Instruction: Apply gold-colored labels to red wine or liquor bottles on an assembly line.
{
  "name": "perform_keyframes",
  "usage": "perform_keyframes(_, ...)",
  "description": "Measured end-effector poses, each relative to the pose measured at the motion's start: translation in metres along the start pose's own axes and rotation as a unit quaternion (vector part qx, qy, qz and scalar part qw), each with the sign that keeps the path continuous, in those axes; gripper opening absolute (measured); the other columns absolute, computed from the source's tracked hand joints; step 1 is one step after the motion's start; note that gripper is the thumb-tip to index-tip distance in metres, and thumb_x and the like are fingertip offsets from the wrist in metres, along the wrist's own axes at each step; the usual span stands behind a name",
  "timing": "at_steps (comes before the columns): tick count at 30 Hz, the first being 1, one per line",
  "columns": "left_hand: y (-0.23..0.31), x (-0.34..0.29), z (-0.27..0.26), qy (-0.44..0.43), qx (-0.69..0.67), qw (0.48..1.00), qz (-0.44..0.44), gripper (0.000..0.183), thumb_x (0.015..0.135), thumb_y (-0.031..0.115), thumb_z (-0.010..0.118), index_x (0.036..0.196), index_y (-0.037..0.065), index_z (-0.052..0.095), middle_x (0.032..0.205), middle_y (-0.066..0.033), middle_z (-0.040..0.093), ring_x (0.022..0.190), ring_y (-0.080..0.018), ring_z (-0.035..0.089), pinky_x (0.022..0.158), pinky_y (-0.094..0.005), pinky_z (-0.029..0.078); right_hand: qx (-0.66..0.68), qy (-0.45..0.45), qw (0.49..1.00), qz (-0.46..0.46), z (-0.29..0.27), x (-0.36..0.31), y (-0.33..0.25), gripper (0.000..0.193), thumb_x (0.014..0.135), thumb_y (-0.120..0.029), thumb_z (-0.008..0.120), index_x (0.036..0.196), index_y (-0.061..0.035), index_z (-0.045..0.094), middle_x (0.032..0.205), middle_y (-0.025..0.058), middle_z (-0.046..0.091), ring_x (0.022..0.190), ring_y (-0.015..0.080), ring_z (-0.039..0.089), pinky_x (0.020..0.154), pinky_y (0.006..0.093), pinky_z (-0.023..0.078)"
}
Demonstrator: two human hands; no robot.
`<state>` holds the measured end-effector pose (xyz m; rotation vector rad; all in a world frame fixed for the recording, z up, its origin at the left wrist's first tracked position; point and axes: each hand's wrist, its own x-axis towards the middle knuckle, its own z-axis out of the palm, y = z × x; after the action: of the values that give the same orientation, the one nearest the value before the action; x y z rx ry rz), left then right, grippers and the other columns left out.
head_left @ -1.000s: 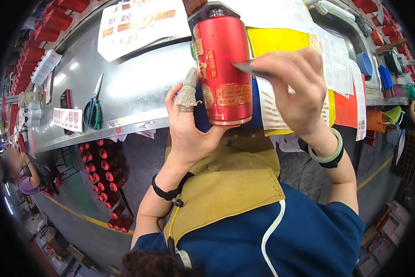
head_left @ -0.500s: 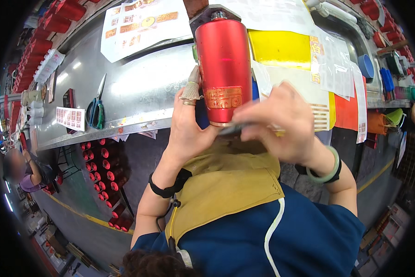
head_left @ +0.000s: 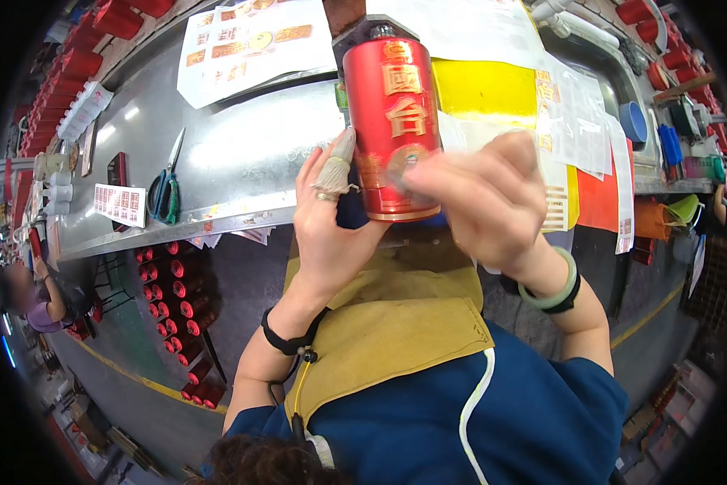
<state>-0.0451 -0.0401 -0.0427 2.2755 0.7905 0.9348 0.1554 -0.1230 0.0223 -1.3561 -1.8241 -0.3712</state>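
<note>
A glossy red bottle (head_left: 371,105) with raised gold characters and a patterned emblem lies with its neck pointing away from me, against a dark metal holder (head_left: 351,32). My left hand (head_left: 329,230) is at its lower left side, the fingers along the wall and the thumb by the base. A pale cloth cover (head_left: 336,166) wraps one of its fingers. My right hand (head_left: 497,194), blurred by motion, is closed with its fingertips at the bottle's lower right front. Between them is a small greyish piece (head_left: 400,168), too smeared to name.
Scissors (head_left: 169,182) and a small printed sheet (head_left: 121,205) lie left on the metal table (head_left: 242,145). A yellow sheet (head_left: 485,90) and decal sheets (head_left: 574,113) lie right. Red bottles (head_left: 177,299) stand in rows below left, where another person (head_left: 48,303) sits.
The bottle has turned, bringing the large gold characters to face up. My right hand has moved from its base up onto the front. My left hand stays beside it.
</note>
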Motion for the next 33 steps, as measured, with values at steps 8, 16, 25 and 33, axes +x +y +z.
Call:
perform_keyframes(8, 0.004, 0.0, -0.005, -0.018, 0.043, 0.999, 0.01, 0.078, 0.077, 0.015, 0.087, 0.146, -0.002, 0.055, 0.151, -0.0194, 0.056, 0.144, -0.0345, 0.049, 0.119, -0.0456, 0.037, 0.009, -0.026, 1.0, 0.003, -0.002, -0.003, -0.012, 0.032, 0.069, -0.014, 0.074, 0.101, -0.0152, 0.078, 0.1, -0.0056, 0.071, 0.079, 0.0147, 0.055, 0.07, 0.0293, 0.046)
perform_keyframes(16, 0.023, 0.001, -0.001, 0.052, -0.038, 0.997, -0.049, 0.102, 0.071, 0.017, 0.094, 0.154, -0.005, 0.039, 0.149, -0.0218, 0.055, 0.136, -0.0383, 0.055, 0.121, -0.0486, 0.033, 0.015, -0.023, 0.999, 0.042, -0.005, -0.003, -0.014, 0.028, 0.072, -0.013, 0.071, 0.099, -0.0153, 0.077, 0.096, -0.007, 0.071, 0.078, 0.0152, 0.056, 0.071, 0.0308, 0.046)
perform_keyframes(25, -0.004, -0.009, 0.002, -0.051, -0.117, 0.987, -0.103, 0.095, 0.079, 0.014, 0.088, 0.156, -0.004, 0.035, 0.152, -0.0233, 0.049, 0.141, -0.0341, 0.049, 0.115, -0.0443, 0.04, 0.114, 0.006, 0.974, 0.193, -0.036, -0.013, -0.009, 0.026, 0.079, -0.003, 0.081, 0.104, -0.0055, 0.074, 0.097, 0.0056, 0.071, 0.076, 0.0164, 0.064, 0.074, 0.0302, 0.052)
perform_keyframes(33, 0.016, 0.01, -0.007, -0.079, -0.033, 0.995, -0.042, 0.096, 0.074, 0.025, 0.092, 0.151, -0.004, 0.042, 0.149, -0.0246, 0.05, 0.139, -0.041, 0.046, 0.117, -0.0488, 0.034, 0.203, 0.102, 0.9, 0.373, -0.026, -0.042, -0.022, 0.027, 0.093, -0.003, 0.073, 0.119, 0.0003, 0.065, 0.1, 0.0082, 0.07, 0.082, 0.0124, 0.062, 0.075, 0.0269, 0.05)
